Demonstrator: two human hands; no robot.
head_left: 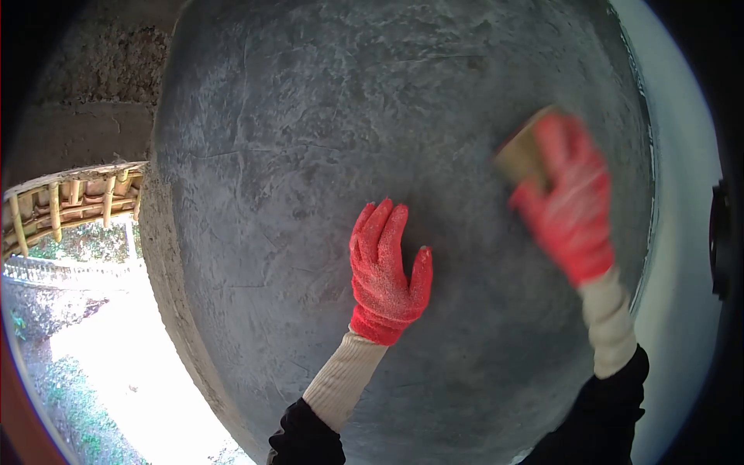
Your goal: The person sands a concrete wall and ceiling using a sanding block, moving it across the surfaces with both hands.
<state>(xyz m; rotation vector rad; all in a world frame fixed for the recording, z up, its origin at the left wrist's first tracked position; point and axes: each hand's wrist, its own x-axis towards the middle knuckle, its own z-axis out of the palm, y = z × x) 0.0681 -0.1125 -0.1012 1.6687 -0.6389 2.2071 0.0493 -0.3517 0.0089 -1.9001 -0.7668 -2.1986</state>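
Observation:
A dark grey plastered wall (325, 101) fills most of the head view, its surface mottled with fine lines. My left hand (387, 271), in a red coated glove dusted with pale powder, lies flat against the wall near the middle, fingers stretched up and thumb apart. To its upper right, my right hand (570, 194) wears a matching red glove and is blurred by motion. Its fingers are wrapped round a tan, block-shaped sanding block (524, 157) held at the wall. The block's face towards the wall is hidden.
Left of the wall's rough edge (167, 232) is an opening onto bright ground outside (116, 333). A tiled roof edge with wooden rafters (77, 203) shows there. A pale white wall (682, 155) adjoins on the right, with a dark round object (721, 240) at the far edge.

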